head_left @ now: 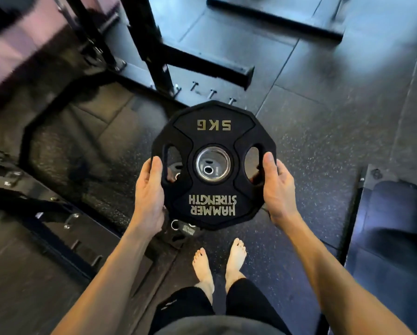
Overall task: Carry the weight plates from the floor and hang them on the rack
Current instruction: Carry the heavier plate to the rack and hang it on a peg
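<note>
Both hands hold a black weight plate (213, 165) level in the air above the floor (323, 141): the left hand (149, 197) grips its left edge, the right hand (278, 189) its right edge, thumbs on top. The floor is dark speckled rubber matting. A black steel rack (154, 49) stands just ahead, bolted down. Bare feet (220, 264) stand below the plate.
</note>
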Demonstrator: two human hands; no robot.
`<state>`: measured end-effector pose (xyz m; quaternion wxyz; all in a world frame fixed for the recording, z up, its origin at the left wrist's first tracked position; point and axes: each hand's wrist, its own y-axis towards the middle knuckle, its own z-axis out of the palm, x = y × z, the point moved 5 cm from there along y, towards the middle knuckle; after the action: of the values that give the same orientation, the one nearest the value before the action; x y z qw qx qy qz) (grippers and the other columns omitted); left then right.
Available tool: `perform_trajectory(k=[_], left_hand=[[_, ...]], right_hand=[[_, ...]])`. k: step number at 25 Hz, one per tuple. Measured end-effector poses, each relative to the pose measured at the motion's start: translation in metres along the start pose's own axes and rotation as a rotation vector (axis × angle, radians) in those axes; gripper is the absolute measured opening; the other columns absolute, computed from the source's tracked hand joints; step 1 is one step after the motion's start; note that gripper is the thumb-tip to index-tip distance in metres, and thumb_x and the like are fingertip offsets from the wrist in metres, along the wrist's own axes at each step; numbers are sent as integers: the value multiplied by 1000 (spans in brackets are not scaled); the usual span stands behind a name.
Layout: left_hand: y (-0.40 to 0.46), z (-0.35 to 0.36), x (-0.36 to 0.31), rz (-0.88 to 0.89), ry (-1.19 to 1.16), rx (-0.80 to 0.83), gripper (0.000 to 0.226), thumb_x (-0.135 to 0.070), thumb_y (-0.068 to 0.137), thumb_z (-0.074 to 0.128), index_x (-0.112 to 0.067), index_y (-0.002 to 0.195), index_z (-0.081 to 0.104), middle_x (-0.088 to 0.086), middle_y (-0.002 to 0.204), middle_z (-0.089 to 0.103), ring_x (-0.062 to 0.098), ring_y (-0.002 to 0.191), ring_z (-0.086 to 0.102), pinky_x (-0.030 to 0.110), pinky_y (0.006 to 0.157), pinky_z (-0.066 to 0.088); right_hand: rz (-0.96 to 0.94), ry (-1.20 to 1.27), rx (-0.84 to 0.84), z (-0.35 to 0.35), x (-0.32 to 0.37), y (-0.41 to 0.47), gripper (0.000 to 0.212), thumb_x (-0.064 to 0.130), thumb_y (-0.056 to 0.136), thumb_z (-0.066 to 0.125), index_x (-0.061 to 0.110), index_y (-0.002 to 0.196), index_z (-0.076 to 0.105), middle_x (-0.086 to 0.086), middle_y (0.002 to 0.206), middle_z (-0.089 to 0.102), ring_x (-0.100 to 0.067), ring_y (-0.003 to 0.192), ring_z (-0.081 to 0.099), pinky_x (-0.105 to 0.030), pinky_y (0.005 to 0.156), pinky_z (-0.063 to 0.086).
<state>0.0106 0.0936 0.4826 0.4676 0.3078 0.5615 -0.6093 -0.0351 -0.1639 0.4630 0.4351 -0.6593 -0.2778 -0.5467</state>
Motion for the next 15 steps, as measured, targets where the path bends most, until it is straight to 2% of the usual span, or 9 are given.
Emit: perform_trajectory(k=[1, 3, 5, 6, 9, 11, 13, 15], left_hand=[[-14, -4, -15, 29, 7, -6, 29, -37, 105, 45, -22, 116, 67, 2, 116, 73, 20, 108, 69, 36, 89, 56], [-41, -14, -38, 92, 22, -14, 26, -38, 104, 46, -29, 103, 70, -2, 108, 75, 17, 103, 69, 31, 84, 57], [-66, -28, -52, 144, 10, -29, 27, -39, 103, 48, -33, 92, 72, -3, 102, 73, 14, 95, 68, 28, 77, 58], [-77, -35, -56, 157, -5, -47, 26, -41, 102, 50, -33, 90, 71, -1, 102, 71, 16, 93, 67, 32, 80, 59], [-109, -51, -61, 187, -56, -132, 25, -48, 95, 55, -28, 95, 69, 6, 103, 66, 24, 93, 62, 49, 89, 54], [-135, -62, -62, 223, -68, -235, 28, -51, 92, 55, -26, 94, 69, 4, 96, 68, 23, 88, 62, 46, 86, 53], [-164, -72, -59, 264, -97, -350, 28, -50, 93, 55, -26, 96, 70, 1, 98, 73, 21, 90, 67, 42, 86, 55], [-195, -86, -51, 287, -154, -501, 24, -47, 96, 56, -29, 100, 72, -1, 102, 75, 19, 95, 68, 42, 89, 55]], right_hand=[[-36, -7, 8, 2, 19, -11, 43, 64, 87, 51, 24, 74, 61, 3, 70, 60, -8, 64, 56, -26, 61, 47], [-101, -29, 43, 5, 47, -30, 47, 64, 87, 50, 19, 75, 55, -1, 67, 58, -10, 61, 55, -26, 58, 45], [-163, -51, 110, 10, 67, -43, 48, 63, 89, 49, 17, 74, 53, 3, 61, 61, -6, 56, 58, -20, 52, 46], [-183, -51, 145, 14, 73, -49, 48, 62, 90, 49, 18, 74, 54, 3, 60, 63, -5, 54, 59, -18, 50, 46], [-206, -44, 236, 24, 80, -63, 51, 66, 89, 50, 17, 76, 58, 2, 62, 66, -8, 57, 62, -23, 53, 49], [-198, -55, 340, 34, 81, -71, 56, 70, 88, 50, 15, 77, 59, -1, 64, 66, -13, 61, 63, -33, 58, 52], [-177, -69, 464, 47, 83, -78, 61, 73, 85, 52, 12, 78, 60, -3, 66, 68, -17, 63, 65, -40, 62, 53], [-145, -71, 579, 64, 84, -90, 56, 72, 83, 54, 17, 79, 65, -3, 68, 70, -16, 65, 68, -37, 61, 55]])
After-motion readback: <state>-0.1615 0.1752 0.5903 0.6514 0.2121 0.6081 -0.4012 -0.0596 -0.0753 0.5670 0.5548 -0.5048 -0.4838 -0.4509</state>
